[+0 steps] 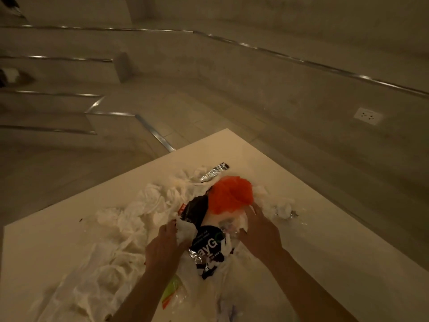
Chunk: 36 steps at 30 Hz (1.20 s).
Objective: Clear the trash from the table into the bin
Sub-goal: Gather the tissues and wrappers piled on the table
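A pile of trash lies on the white table (313,240). It holds crumpled white paper (130,219), an orange plastic bag (229,194), a black printed wrapper (209,247) and a foil wrapper (214,171). My left hand (162,247) is closed on a wad of white paper at the pile's middle. My right hand (260,231) presses on clear plastic and white paper just under the orange bag. No bin shows in the view.
More white tissue (284,208) lies right of the orange bag. A green and orange wrapper (171,291) sits near my left forearm. Steps with metal edges (53,94) rise at the far left. A wall socket (368,116) is on the right.
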Each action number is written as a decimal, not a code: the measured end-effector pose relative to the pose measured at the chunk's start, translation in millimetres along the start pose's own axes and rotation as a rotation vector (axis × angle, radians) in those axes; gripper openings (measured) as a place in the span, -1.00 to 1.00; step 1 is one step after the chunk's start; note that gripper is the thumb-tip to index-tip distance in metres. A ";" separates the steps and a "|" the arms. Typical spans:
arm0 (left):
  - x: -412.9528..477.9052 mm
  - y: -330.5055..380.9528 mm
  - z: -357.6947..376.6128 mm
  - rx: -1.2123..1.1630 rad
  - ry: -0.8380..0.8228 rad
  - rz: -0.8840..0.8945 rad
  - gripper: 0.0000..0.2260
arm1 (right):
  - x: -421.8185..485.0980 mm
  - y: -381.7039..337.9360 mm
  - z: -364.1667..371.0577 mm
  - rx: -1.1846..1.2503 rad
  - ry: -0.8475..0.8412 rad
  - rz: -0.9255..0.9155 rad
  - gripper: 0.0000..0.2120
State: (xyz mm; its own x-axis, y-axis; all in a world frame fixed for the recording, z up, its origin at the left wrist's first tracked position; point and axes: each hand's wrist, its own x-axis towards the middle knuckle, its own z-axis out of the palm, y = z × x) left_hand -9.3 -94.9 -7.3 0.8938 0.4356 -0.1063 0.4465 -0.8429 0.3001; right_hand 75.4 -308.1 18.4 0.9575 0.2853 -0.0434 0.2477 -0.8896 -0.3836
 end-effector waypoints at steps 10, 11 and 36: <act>-2.4 3.3 14.0 0.079 0.052 0.239 -0.63 | -2.3 4.8 25.1 -0.146 -0.087 0.008 -0.67; -2.9 5.2 13.3 0.059 0.059 0.241 -0.69 | -3.2 5.0 25.1 -0.142 -0.099 0.001 -0.68; -42.1 58.7 -67.9 -0.111 0.070 0.258 -0.70 | -57.2 -37.0 -72.9 0.196 0.064 -0.129 -0.75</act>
State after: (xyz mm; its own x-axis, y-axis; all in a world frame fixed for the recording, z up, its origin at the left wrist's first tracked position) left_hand -23.5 -141.4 79.2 0.9705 0.2356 0.0518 0.1944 -0.8909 0.4106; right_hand 22.3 -317.5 102.3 0.9286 0.3636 0.0740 0.3415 -0.7594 -0.5538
